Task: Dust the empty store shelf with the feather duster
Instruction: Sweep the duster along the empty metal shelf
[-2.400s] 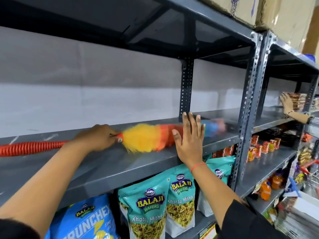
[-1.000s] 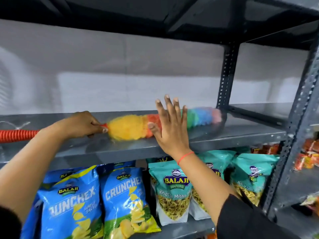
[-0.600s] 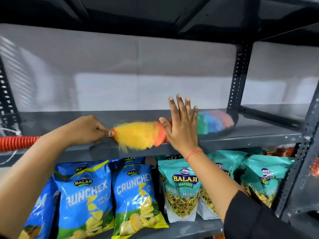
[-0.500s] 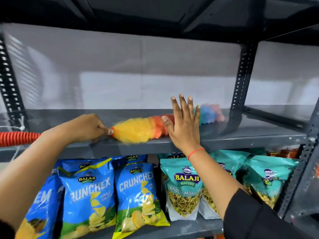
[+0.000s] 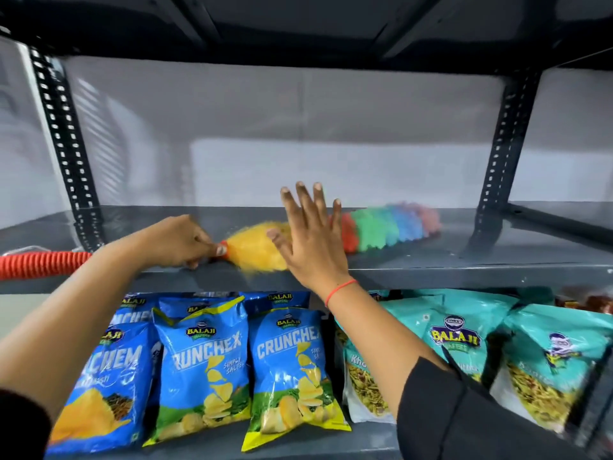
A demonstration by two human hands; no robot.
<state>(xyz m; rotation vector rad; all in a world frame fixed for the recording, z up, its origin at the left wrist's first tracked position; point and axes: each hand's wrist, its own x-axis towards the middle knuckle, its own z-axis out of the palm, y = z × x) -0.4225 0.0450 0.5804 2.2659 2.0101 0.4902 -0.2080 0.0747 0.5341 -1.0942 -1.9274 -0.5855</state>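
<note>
A multicoloured feather duster (image 5: pixel 381 229) lies along the bare grey metal shelf (image 5: pixel 431 263), its yellow end near the front edge and its pink tip toward the right rear post. My left hand (image 5: pixel 179 242) is shut on the duster's neck, where the ribbed orange handle (image 5: pixel 43 264) meets the yellow fluff. My right hand (image 5: pixel 310 242) is raised flat with fingers spread, in front of the duster's orange band and hiding part of it. It holds nothing.
Perforated black uprights stand at the left (image 5: pixel 66 141) and right (image 5: pixel 501 161) of the bay. Another shelf hangs close overhead (image 5: pixel 298 24). Below, blue Crunchex chip bags (image 5: pixel 202 370) and teal Balaji snack bags (image 5: pixel 464 346) fill the lower shelf.
The view has swung left, bringing the left upright into sight. The duster has swept slightly along the shelf, blurred at its tip. My right hand stays raised and spread.
</note>
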